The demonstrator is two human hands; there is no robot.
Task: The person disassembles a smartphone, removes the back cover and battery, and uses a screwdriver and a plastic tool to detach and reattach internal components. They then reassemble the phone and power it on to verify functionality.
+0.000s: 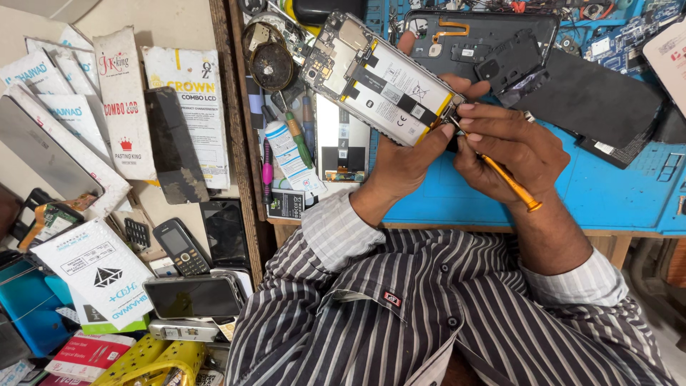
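Observation:
My left hand grips an opened smartphone from below, its back off so the white battery and circuit board show. My right hand holds a thin screwdriver with an orange handle, its tip at the phone's lower end near the bottom edge. Both hands are above a blue work mat. The removed black back cover lies just behind the phone on the mat.
Boxes of phone screens and a dark screen panel lie at left. Several old phones sit at lower left. A glue tube, small screwdrivers and circuit boards crowd the bench.

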